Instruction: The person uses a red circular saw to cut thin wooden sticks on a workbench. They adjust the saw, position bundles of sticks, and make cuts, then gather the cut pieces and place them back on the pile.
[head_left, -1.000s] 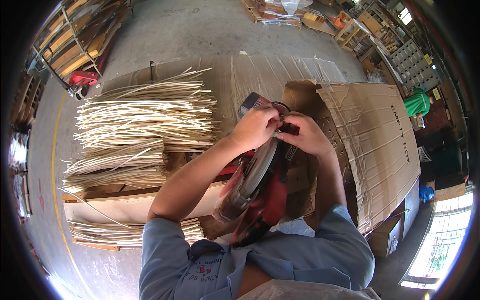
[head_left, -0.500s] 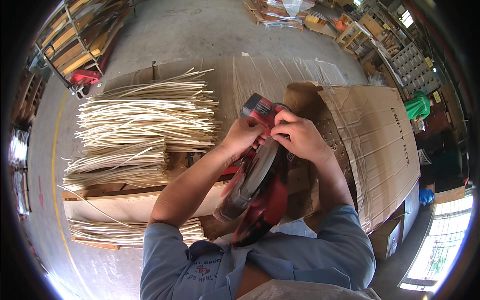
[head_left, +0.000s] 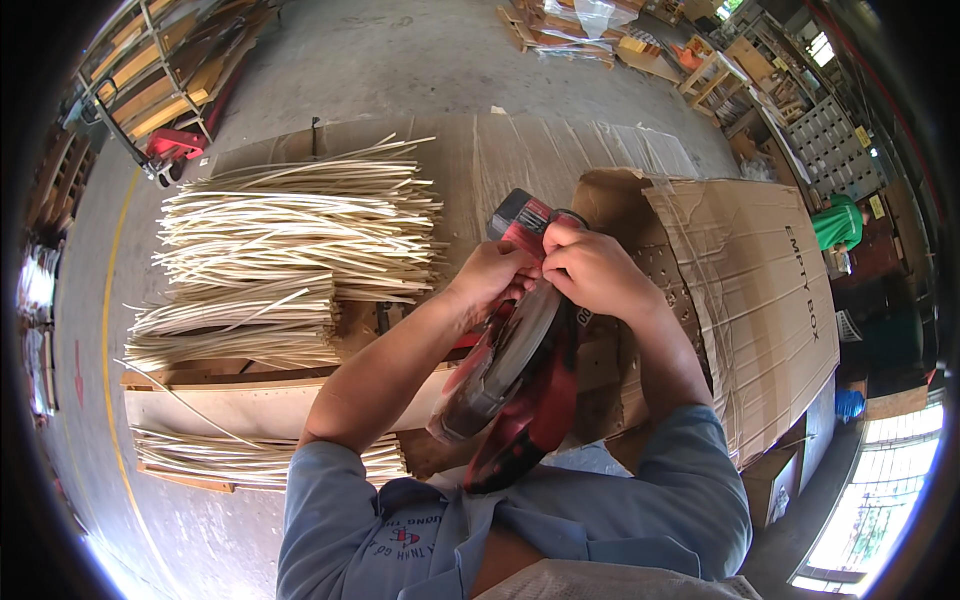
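Note:
In front of my chest stands a red and black power saw (head_left: 548, 410) with a grey disc-shaped blade or guard (head_left: 520, 335). My left hand (head_left: 493, 272) is closed, its fingertips bent in beside the far end of that disc. Opposite it, my right hand (head_left: 600, 270) pinches thumb against forefinger, almost touching the left fingers. Anything between the fingertips is too small or hidden to make out. Past my hands, the saw's dark-ended red housing (head_left: 525, 215) shows. Left of the saw lie stacked bundles of thin pale rods (head_left: 300, 225).
A large cardboard box (head_left: 745, 290) stands close on the right. More pale rods (head_left: 230, 458) lie at the near left, beyond a wooden board (head_left: 220, 410). A red pallet jack (head_left: 172, 150) is at the far left. A person in green (head_left: 838, 222) is at the far right.
Both hands stay at the same spot on the saw, with the right fingers shifting slightly. The whole view has moved a little.

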